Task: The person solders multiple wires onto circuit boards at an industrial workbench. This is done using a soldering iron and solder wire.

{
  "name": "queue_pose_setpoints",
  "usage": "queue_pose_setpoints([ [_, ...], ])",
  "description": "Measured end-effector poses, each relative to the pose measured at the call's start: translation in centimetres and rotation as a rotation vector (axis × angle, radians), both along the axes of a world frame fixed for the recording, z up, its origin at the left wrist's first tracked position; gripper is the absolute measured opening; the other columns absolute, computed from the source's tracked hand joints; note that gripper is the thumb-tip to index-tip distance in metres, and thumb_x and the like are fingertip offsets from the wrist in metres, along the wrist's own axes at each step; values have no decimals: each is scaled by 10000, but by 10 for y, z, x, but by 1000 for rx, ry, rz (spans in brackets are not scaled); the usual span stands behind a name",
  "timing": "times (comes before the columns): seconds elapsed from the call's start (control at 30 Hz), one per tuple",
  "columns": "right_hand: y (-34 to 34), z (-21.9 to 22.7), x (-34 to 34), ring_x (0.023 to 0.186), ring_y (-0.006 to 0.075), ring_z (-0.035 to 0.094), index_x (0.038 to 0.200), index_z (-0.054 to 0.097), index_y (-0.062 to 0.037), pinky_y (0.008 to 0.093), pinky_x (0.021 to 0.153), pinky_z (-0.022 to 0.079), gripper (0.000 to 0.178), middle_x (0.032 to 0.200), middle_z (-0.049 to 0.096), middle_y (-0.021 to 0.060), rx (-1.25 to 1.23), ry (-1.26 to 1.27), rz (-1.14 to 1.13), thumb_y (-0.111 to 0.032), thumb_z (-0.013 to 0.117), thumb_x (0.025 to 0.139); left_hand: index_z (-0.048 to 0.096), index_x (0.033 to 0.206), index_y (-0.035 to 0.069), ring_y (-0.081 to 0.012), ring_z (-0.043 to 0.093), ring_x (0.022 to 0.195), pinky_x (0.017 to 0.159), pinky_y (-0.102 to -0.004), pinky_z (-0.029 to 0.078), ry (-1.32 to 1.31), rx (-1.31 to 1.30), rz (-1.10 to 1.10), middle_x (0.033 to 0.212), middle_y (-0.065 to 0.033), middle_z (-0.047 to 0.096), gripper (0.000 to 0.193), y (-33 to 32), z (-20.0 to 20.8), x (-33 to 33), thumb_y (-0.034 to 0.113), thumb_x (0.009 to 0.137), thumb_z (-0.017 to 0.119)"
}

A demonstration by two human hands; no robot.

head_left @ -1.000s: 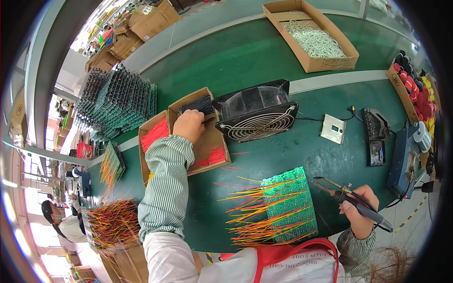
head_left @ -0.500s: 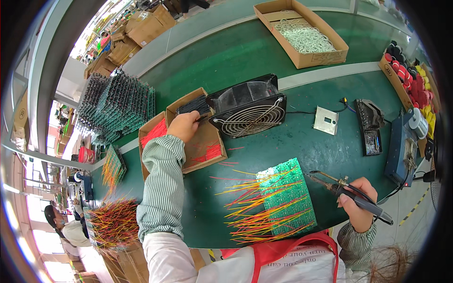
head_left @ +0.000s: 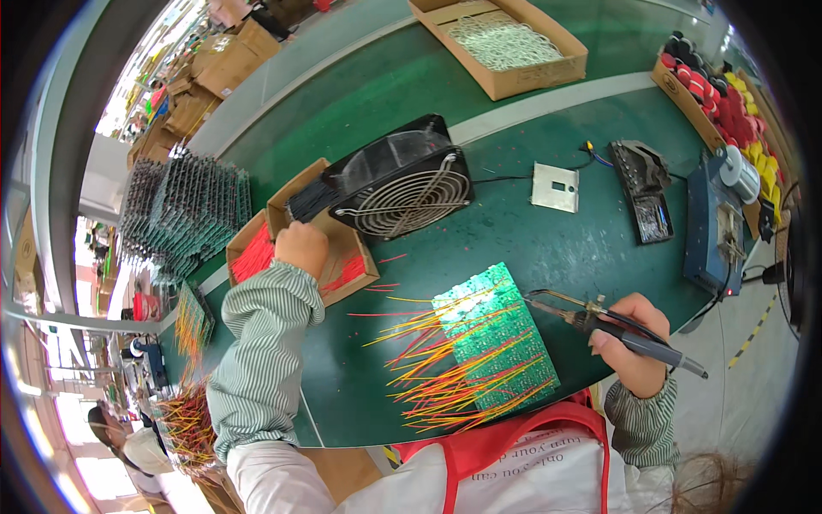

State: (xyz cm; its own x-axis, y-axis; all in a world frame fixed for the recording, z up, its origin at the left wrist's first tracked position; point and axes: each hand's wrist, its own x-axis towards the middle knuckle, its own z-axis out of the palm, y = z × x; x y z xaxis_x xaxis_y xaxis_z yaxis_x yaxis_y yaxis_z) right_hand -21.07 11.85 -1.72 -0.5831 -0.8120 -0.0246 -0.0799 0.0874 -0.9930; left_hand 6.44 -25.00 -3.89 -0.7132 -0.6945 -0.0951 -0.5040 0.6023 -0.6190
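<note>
My left hand (head_left: 301, 248) reaches into a cardboard box (head_left: 349, 289), between red wires (head_left: 254, 255) and a bundle of black wires (head_left: 310, 202). Its fingertips are hidden behind the back of the hand. In my right hand (head_left: 635, 344) is a soldering iron (head_left: 638, 342), with a thin metal tube along it and its tip pointing left. That tip is close to the right edge of a green circuit board (head_left: 497, 334) lying on the table. Rows of red and yellow wires (head_left: 437, 373) stick out from the board toward the left.
A black fan (head_left: 398, 184) stands beside the box. At right are a metal plate (head_left: 555, 187), a black holder (head_left: 640, 193) and a blue soldering station (head_left: 714, 224) with a solder reel. Stacked boards (head_left: 184, 214) stand left; a carton of white rings (head_left: 501, 47) lies far back.
The view has shifted, so the table things appear further left. My left hand has moved from beside the fan, at the black wires, toward the red wires. My right hand still holds the soldering iron.
</note>
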Motion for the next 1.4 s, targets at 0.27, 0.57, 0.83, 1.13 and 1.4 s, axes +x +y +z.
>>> queue_pose_setpoints([
  [0.27, -5, -1, -1, 581, 64, 548, 838, 608, 4, 213, 540, 428, 184, 685, 621, 36, -36, 79, 83, -66, 716, 706, 679, 812, 51, -286, 646, 741, 617, -381, 527, 277, 196, -94, 783, -104, 658, 177, 33, 23, 4, 156, 838, 539],
  [0.57, -22, 8, 3, 620, 63, 571, 867, 612, 4, 216, 568, 448, 192, 710, 640, 38, -45, 80, 149, -85, 717, 733, 631, 852, 26, -310, 607, 678, 607, -368, 480, 846, 801, -216, 768, -125, 621, 108, 179, 37, -68, 117, 802, 659],
  [0.83, -24, 9, 5, 612, 55, 571, 863, 595, 3, 215, 546, 446, 187, 711, 644, 40, -54, 109, 182, -91, 713, 753, 609, 806, 25, -304, 598, 668, 594, -380, 475, 704, 415, -127, 743, -114, 606, 99, 181, 8, -63, 106, 770, 652],
  [1.13, -41, 7, 8, 577, 62, 577, 828, 583, -3, 227, 513, 444, 172, 673, 638, 44, -50, 88, 274, -75, 712, 739, 630, 858, -19, -299, 594, 638, 586, -346, 471, 977, 1105, 248, 757, -147, 618, 172, 161, 2, -39, 111, 770, 700],
  [1.4, -51, 1, 14, 555, 59, 576, 807, 575, -7, 228, 499, 445, 164, 634, 621, 26, -51, 23, 272, -80, 706, 741, 643, 842, 2, -301, 604, 644, 578, -359, 479, 933, 930, 12, 761, -138, 606, 128, 174, 28, -47, 113, 790, 678],
])
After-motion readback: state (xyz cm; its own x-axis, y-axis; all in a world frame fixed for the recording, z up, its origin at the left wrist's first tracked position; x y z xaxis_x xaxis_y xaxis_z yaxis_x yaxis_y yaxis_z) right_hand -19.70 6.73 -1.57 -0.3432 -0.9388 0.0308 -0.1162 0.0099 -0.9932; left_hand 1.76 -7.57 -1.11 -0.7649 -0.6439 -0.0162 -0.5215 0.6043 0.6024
